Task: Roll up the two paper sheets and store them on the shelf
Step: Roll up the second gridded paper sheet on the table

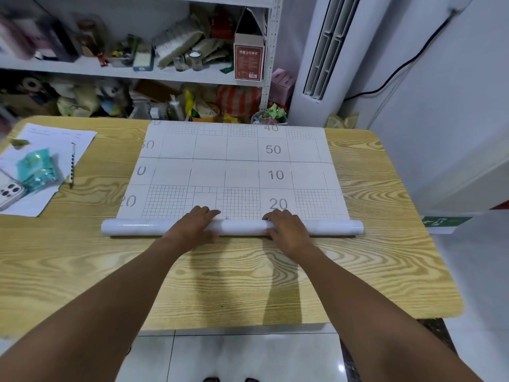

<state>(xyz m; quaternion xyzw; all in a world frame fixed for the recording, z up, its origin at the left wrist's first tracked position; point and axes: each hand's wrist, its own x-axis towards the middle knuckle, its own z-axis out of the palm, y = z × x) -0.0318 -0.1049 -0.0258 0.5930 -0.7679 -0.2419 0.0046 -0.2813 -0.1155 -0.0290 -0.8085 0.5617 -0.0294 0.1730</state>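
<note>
A large white sheet (237,166) printed with grid squares and grey numbers lies flat across the middle of the wooden table (371,257). Its near end is wound into a glossy white roll (239,226) lying crosswise. My left hand (194,224) rests palm down on the roll left of centre, fingers reaching over onto the flat part. My right hand (285,227) presses the roll right of centre the same way. I cannot tell whether a second sheet lies under the first. The white metal shelf (179,75) stands behind the table, crowded with items.
At the table's left lie a printed paper (52,139), a teal packet (37,169), a pen (72,165) and a phone (9,193). A red-brown carton (248,62) stands on the shelf. A tall white air conditioner (325,51) stands to the right.
</note>
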